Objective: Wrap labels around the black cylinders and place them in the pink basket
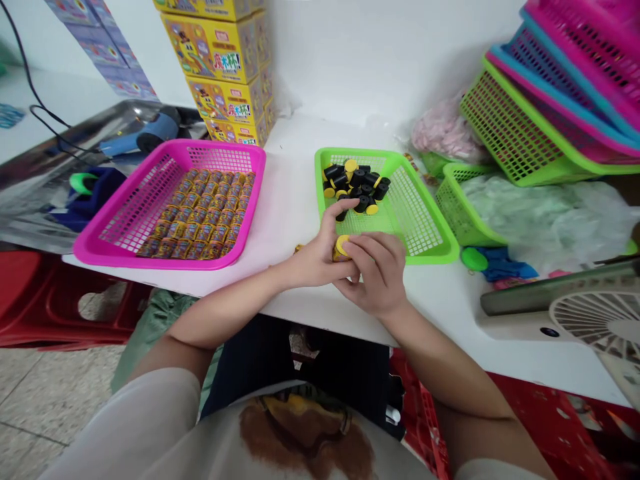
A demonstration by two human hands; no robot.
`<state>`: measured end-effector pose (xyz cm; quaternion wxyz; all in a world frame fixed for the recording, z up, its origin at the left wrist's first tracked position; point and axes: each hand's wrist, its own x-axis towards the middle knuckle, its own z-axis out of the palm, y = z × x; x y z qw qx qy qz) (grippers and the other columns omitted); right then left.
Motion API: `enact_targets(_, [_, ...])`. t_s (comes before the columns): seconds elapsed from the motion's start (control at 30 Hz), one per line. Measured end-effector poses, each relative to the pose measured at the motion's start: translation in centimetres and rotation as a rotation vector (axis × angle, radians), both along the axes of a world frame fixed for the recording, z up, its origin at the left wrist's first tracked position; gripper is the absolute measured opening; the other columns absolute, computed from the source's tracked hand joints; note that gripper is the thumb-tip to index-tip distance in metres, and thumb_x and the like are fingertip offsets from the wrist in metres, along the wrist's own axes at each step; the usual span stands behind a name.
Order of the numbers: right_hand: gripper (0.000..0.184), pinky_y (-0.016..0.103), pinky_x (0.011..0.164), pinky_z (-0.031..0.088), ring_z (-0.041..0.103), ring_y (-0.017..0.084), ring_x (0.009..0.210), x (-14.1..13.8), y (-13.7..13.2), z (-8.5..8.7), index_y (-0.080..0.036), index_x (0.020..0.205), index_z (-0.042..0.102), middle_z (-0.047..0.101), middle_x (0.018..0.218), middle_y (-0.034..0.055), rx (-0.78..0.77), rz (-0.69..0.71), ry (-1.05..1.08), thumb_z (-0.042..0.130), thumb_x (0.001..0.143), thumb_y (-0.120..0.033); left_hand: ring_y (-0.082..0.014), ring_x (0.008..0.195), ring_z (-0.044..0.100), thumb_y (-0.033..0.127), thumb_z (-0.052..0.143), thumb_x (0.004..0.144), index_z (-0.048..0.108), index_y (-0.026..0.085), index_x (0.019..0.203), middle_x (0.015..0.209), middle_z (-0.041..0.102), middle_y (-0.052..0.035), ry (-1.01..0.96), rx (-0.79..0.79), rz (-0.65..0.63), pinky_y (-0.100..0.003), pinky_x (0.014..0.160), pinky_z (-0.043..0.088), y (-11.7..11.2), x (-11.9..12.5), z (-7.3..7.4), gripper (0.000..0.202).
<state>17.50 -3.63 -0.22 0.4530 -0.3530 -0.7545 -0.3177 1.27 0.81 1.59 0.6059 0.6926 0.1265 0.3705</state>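
My left hand (320,259) is closed around a small yellow-capped tub (343,245), with one finger stretched out past it toward the green basket. The fingers of my right hand (379,272) press against the same tub from the other side; its lower part is mostly hidden by both hands. Just beyond them stands a bright green basket (425,245), holding several small black tubs (357,178) with yellow caps, lying in a loose heap. To the left, a pink basket (250,230) contains tight rows of small tubs (200,213) wrapped in colourful printed labels.
Yellow printed boxes (215,50) are stacked behind the pink basket. A blue tape dispenser (95,193) and a blue heat-gun-like tool (145,133) are at left. On the right are nested baskets (525,127), plastic bags (550,207) and a small fan (610,320).
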Motion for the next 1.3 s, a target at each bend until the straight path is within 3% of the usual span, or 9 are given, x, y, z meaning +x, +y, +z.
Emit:
enact_targets(0.13, [0.029, 0.057, 0.104, 0.062, 0.071, 0.028, 0.108, 0.6, -0.1, -1.1, -0.038, 0.129, 0.067, 0.075, 0.11, 0.007, -0.075, -0.035, 0.0, 0.065, 0.101, -0.043, -0.0119, 0.054, 0.058, 0.036, 0.082, 0.085, 0.019, 0.037, 0.162, 0.074, 0.058, 0.0099, -0.01, 0.084, 0.158, -0.029, 0.058, 0.055, 0.2, 0.3, -1.1, 0.099])
enact_targets(0.37, [0.042, 0.068, 0.13, 0.041, 0.068, 0.031, 0.121, 2.5, 0.1, -3.1, -0.051, 0.132, 0.069, 0.076, 0.119, -0.0005, -0.461, 0.172, 0.144, 0.079, 0.092, -0.042, -0.0124, 0.061, 0.066, 0.035, 0.085, 0.084, 0.014, 0.038, 0.164, 0.085, 0.069, 0.0073, 0.06, 0.183, 0.089, -0.026, 0.062, 0.06, 0.9, -0.8, -1.6, 0.107])
enact_targets(0.5, [0.034, 0.067, 0.124, 0.046, 0.071, 0.029, 0.115, 3.5, 0.1, -2.9, -0.053, 0.126, 0.072, 0.08, 0.11, -0.0032, -0.448, 0.119, 0.063, 0.077, 0.094, -0.042, -0.0129, 0.076, 0.074, 0.036, 0.083, 0.088, 0.017, 0.04, 0.156, 0.106, 0.075, 0.0018, 0.037, 0.333, 0.049, -0.024, 0.067, 0.062, 1.1, -0.6, -1.0, 0.095])
enact_targets(0.63, [0.039, 0.068, 0.124, 0.042, 0.07, 0.031, 0.119, 3.9, 0.6, -1.9, -0.049, 0.128, 0.071, 0.08, 0.116, -0.001, -0.325, 0.097, 0.048, 0.081, 0.09, -0.045, -0.0142, 0.1, 0.073, 0.038, 0.082, 0.091, 0.036, 0.031, 0.136, 0.122, 0.07, -0.0053, -0.065, 0.42, 0.323, -0.023, 0.076, 0.062, -0.6, -0.9, 0.3, 0.065])
enact_targets(0.8, [0.06, 0.067, 0.12, 0.046, 0.061, 0.039, 0.135, 4.2, 1.7, -0.2, -0.045, 0.141, 0.062, 0.065, 0.146, 0.0077, -0.198, 0.05, 0.024, 0.085, 0.085, -0.048, -0.0176, 0.101, 0.071, 0.047, 0.086, 0.089, 0.066, 0.021, 0.103, 0.116, 0.071, -0.008, 0.192, 0.416, 0.643, -0.024, 0.072, 0.061, -4.1, -6.9, 3.6, 0.035])
enact_targets(0.9, [0.06, 0.066, 0.118, 0.047, 0.06, 0.04, 0.138, 3.9, 2.0, 0.5, -0.041, 0.15, 0.056, 0.055, 0.157, 0.0127, -0.286, -0.013, 0.002, 0.074, 0.093, -0.038, -0.0203, 0.103, 0.069, 0.047, 0.09, 0.083, 0.072, 0.02, 0.094, 0.109, 0.074, -0.0068, 0.428, 0.5, 0.881, -0.027, 0.076, 0.06, -4.3, -12.4, 5.6, 0.034])
enact_targets(1.0, [0.049, 0.07, 0.118, 0.046, 0.053, 0.044, 0.145, 3.4, 1.7, 0.8, -0.034, 0.146, 0.063, 0.046, 0.164, 0.0165, -0.435, -0.101, 0.008, 0.066, 0.097, -0.037, -0.0195, 0.095, 0.07, 0.042, 0.089, 0.081, 0.075, 0.02, 0.097, 0.101, 0.078, -0.0044, 0.775, 0.348, 1.008, -0.032, 0.088, 0.058, -2.8, -16.5, 6.8, 0.031])
enact_targets(1.13, [0.049, 0.082, 0.11, 0.043, 0.049, 0.052, 0.142, 4.6, 1.9, 0.6, -0.035, 0.143, 0.067, 0.045, 0.167, 0.0162, -0.551, -0.27, 0.068, 0.068, 0.095, -0.045, -0.0204, 0.088, 0.072, 0.036, 0.087, 0.078, 0.079, 0.021, 0.097, 0.092, 0.08, -0.0018, 1.179, 0.112, 0.887, -0.032, 0.088, 0.054, 0.1, -18.4, 7.1, 0.026])
enact_targets(1.3, [0.053, 0.084, 0.104, 0.045, 0.046, 0.055, 0.143, 8.4, 5.1, 0.8, -0.033, 0.142, 0.07, 0.049, 0.162, 0.0193, -0.729, -0.453, 0.214, 0.064, 0.094, -0.056, -0.0207, 0.086, 0.074, 0.036, 0.08, 0.076, 0.081, 0.024, 0.091, 0.086, 0.082, 0.0009, 1.305, 0.062, 0.679, -0.028, 0.083, 0.053, 2.5, -18.0, 6.3, 0.019])
